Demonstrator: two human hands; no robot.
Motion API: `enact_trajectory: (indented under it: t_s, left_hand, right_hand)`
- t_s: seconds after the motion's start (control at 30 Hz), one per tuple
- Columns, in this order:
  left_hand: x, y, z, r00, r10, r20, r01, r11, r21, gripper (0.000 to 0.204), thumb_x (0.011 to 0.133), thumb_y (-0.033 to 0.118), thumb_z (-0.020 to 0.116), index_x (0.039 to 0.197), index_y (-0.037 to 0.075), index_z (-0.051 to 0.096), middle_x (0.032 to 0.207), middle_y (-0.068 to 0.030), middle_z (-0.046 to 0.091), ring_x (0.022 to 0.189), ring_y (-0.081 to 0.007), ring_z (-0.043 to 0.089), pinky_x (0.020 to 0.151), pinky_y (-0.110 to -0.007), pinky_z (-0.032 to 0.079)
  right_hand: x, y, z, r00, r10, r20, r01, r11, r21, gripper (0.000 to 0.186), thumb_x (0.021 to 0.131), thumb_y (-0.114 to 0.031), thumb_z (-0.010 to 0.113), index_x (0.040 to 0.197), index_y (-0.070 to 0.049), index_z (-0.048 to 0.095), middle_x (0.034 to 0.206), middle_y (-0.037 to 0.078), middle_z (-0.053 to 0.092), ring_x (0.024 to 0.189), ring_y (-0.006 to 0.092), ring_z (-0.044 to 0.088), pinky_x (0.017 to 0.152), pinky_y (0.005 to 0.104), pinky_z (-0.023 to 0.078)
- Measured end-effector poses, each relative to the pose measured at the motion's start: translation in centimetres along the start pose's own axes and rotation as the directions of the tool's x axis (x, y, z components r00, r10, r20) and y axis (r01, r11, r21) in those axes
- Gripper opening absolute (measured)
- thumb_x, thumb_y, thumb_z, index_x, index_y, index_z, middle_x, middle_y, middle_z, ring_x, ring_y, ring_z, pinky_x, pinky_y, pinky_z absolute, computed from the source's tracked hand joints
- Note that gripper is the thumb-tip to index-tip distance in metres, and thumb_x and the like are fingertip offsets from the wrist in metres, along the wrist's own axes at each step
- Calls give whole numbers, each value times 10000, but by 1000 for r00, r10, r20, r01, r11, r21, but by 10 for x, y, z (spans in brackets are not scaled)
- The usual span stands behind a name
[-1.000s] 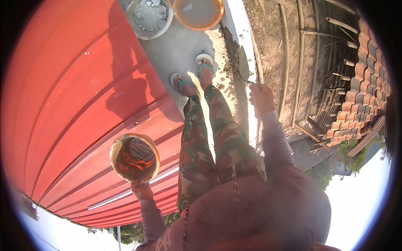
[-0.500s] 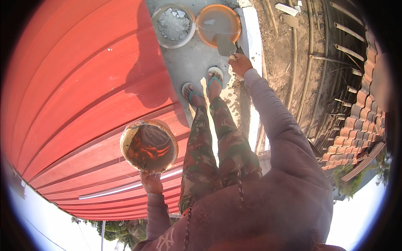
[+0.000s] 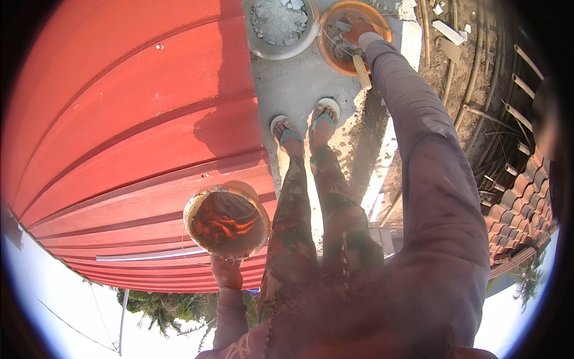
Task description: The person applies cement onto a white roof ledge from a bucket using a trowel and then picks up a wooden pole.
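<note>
My left hand [image 3: 226, 273] is closed on the bottom edge of a round pail [image 3: 197, 209], holding it over the red metal sheets. The pail's mouth faces me, and its wet-looking inside is streaked with orange light. My right hand [image 3: 357, 30] reaches down into an orange basin [image 3: 327, 57] of grey mix, beside a flat pale fragment [image 3: 342, 26]. Its fingers are partly hidden, and I cannot tell whether they grip anything. Over the basin's near rim rests a trowel handle [image 3: 361, 72]; the blade is not plain to see.
A pale basin [image 3: 281, 55] with grey lumps stands left of the orange one. Ribbed red sheets [image 3: 131, 102] spread along my left. To the right are a low whitish wall edge [image 3: 382, 161], bamboo poles [image 3: 449, 78] and roof tiles [image 3: 519, 209]. My sandalled feet [image 3: 323, 116] stand on concrete.
My right hand has let go of the trowel, which now leans on the orange basin's rim, and has reached into the basin. The pail has shifted slightly right and down in view.
</note>
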State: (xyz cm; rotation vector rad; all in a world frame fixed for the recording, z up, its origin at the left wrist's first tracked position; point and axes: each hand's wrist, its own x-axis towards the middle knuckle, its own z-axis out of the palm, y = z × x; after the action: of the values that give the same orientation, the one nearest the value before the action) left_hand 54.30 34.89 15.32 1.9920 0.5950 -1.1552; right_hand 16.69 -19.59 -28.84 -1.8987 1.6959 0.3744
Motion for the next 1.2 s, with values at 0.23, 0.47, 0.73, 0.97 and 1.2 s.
enact_trajectory:
  t_s: [0.23,0.47,0.73,0.97,1.2]
  left_hand:
    - [-5,2,9,999,39,-9,-39,999,-7,506,947,239,549,1438,128,491,1328,-107,589,1171,-303,615,974,-541,522]
    - [-21,27,82,987,118,105,-119,993,8,376,929,176,575,1301,123,575,1168,-72,659,1079,-257,654,886,-476,543]
    - [-52,72,118,945,204,255,-191,979,-77,348,973,199,524,1303,99,559,1212,-104,649,1083,-278,673,892,-514,589]
    - [-20,106,125,958,246,144,-231,966,-118,398,963,204,529,1349,105,526,1248,-120,639,1117,-299,672,895,-526,591]
    - [12,127,125,984,165,61,-157,981,-116,374,938,200,577,1301,116,542,1174,-80,658,1058,-286,685,870,-511,601]
  right_hand:
    - [23,5,33,983,185,-17,-169,926,337,645,845,-329,777,1396,-53,585,1348,207,644,1221,386,625,1034,448,496]
    - [-51,-124,-63,978,-53,203,-108,702,704,648,890,-420,768,1332,27,610,890,139,729,946,324,706,896,399,531]
    - [-23,-151,-104,1000,-21,2,18,885,466,701,893,-465,730,1426,-45,556,1448,233,559,1320,389,555,1103,445,448]
    - [52,-168,-100,991,-123,56,81,871,484,614,879,-472,766,1294,-42,627,1268,184,619,1157,325,589,997,419,465]
    - [73,-175,-142,952,-146,268,-81,724,685,383,856,-407,810,807,-42,702,752,28,627,665,143,542,636,330,465]
